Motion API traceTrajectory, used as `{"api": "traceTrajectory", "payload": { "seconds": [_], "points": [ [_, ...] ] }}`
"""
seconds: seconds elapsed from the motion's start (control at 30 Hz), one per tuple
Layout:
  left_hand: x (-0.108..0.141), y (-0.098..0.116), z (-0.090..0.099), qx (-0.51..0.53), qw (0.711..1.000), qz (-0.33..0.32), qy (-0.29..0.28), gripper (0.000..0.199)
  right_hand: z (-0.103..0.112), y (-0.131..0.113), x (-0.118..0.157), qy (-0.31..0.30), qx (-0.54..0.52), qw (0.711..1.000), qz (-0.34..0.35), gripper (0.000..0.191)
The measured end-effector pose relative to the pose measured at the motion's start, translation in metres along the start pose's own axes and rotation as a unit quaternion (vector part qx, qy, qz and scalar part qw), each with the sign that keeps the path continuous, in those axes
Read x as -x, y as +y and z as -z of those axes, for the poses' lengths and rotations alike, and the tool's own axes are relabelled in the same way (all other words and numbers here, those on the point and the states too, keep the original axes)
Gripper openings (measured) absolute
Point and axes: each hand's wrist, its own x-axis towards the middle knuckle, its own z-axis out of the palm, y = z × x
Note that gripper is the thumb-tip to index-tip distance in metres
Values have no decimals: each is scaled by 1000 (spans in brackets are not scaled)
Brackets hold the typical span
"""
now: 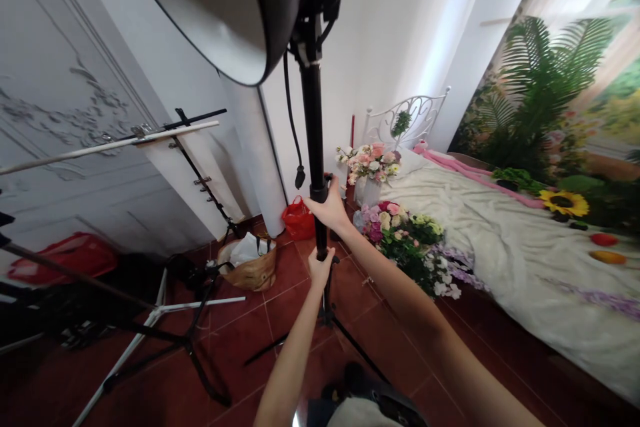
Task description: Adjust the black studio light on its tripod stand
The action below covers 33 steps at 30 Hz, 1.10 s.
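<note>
A black light stand (313,127) rises upright in front of me, its tripod legs spread on the red tiles. On top sits a studio light with a wide round reflector (235,7), partly cut off by the upper edge. My right hand (330,209) is closed around the stand's collar, near a small black knob. Lower down, my left hand (321,265) wraps the pole just beneath that collar. A black cable with a plug (299,177) dangles beside the pole, touching neither hand.
At right a bed (480,213) carries a sunflower (564,203) and other props. Flower bunches (395,227) stand beside it. A woven bag (255,270) and a red bag (299,219) rest on the floor at left, near more stands (160,310) with spread legs.
</note>
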Motion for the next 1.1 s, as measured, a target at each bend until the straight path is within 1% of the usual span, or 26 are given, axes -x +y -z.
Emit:
{"api": "traceTrajectory", "payload": {
  "seconds": [0.07, 0.17, 0.23, 0.3, 0.33, 0.4, 0.47, 0.53, 0.63, 0.7, 0.83, 0.93, 1.03, 1.1],
  "points": [
    [5, 0, 4, 1, 1000, -23, -15, 27, 3, -9, -11, -11, -6, 1000, 20, 55],
    [12, -12, 11, -14, 1000, -7, 0, 33, 3, -26, -23, -19, -24, 998, 47, 59],
    [16, -24, 13, -19, 1000, 15, 4, 32, 0, -34, -25, 8, -19, 998, 58, 63],
    [17, -33, 15, -17, 999, 26, -5, 33, -2, -38, -24, 44, -5, 997, 56, 67],
    [17, -36, 15, -16, 999, 29, -7, 33, -3, -38, -24, 57, 0, 997, 51, 69],
    [16, -40, 15, -18, 999, 31, -4, 33, -4, -34, -22, 62, 1, 997, 39, 71],
    [16, -41, 15, -23, 999, 31, 3, 32, -4, -23, -19, 50, -2, 998, 33, 69],
    [15, -43, 14, -26, 999, 27, 10, 31, -2, -7, -12, 26, 0, 999, 27, 64],
    [15, -50, 14, -30, 999, 16, 7, 28, 0, 25, 10, -26, 7, 1000, 11, 57],
    [14, -55, 14, -34, 999, 6, 0, 26, 0, 48, 30, -41, 21, 999, -7, 54],
    [11, -66, 15, -21, 1000, 0, -5, 29, -5, 90, 72, -4, 70, 995, -68, 53],
    [9, -73, 15, -1, 1000, 4, -11, 30, -8, 119, 97, 1, 95, 990, -100, 54],
    [8, -78, 15, 12, 1000, -10, -26, 33, -10, 141, 113, -12, 97, 989, -108, 54],
    [8, -80, 14, 19, 999, -12, -29, 32, -11, 150, 118, -5, 99, 989, -109, 56]
  ]
}}
